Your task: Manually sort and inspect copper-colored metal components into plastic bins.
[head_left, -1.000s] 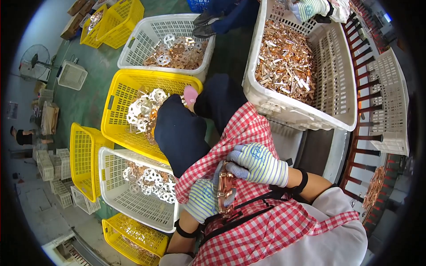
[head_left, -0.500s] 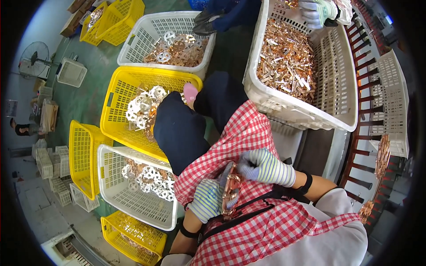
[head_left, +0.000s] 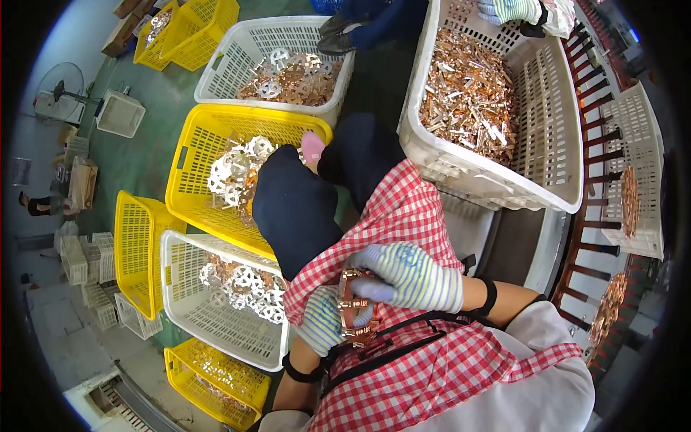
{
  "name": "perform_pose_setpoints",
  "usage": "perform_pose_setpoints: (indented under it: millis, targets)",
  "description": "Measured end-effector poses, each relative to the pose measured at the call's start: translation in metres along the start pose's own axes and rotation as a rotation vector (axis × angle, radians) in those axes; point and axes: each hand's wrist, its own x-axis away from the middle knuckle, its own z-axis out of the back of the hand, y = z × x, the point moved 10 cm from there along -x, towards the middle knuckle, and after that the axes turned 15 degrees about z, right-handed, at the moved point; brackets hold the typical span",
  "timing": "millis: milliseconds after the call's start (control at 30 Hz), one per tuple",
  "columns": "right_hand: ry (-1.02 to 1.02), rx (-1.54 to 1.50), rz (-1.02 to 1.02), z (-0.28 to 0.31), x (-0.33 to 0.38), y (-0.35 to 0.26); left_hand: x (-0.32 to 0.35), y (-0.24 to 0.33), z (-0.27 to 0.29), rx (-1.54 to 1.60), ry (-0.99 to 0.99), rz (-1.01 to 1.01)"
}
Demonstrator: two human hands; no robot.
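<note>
Over my lap, my left hand (head_left: pixel 319 321) in a striped knit glove is closed around the side of a copper-coloured stack of flat metal parts (head_left: pixel 353 314). My right hand (head_left: pixel 414 277), gloved alike, reaches across from the right with its fingers curled over the upper end of the stack. Both hands touch it, and its far side is hidden by the gloves. A red and white checked apron (head_left: pixel 403 209) lies beneath. At upper right a large white crate (head_left: pixel 533 183) holds many small copper-coloured strips.
To the left, a yellow crate (head_left: pixel 188 155) and a white crate (head_left: pixel 183 317) contain silvery and copper-coloured pieces. Another white crate (head_left: pixel 216 86) stands farther off. A co-worker's gloved hand (head_left: pixel 509 9) is above the large crate. A rack with dark prongs (head_left: pixel 586 216) runs along the right.
My right hand has moved left and wrapped over the copper-coloured stack. The stack has turned and shifted slightly left. The co-worker's hand has moved up.
</note>
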Motion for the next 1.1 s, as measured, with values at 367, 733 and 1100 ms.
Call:
perform_pose_setpoints:
  millis: [367, 733, 1100]
  targets:
    - [0.017, 0.161, 0.029, 0.005, 0.026, -0.001, -0.006, -0.023, -0.027, -0.346, -0.070, 0.017]
    - [-0.060, 0.160, 0.063, -0.003, -0.003, -0.015, -0.006, -0.010, 0.008, -0.062, 0.189, -0.128]
    - [-0.039, -0.078, -0.009, -0.009, 0.016, -0.001, -0.004, 0.025, -0.002, -0.582, 0.113, -0.159]
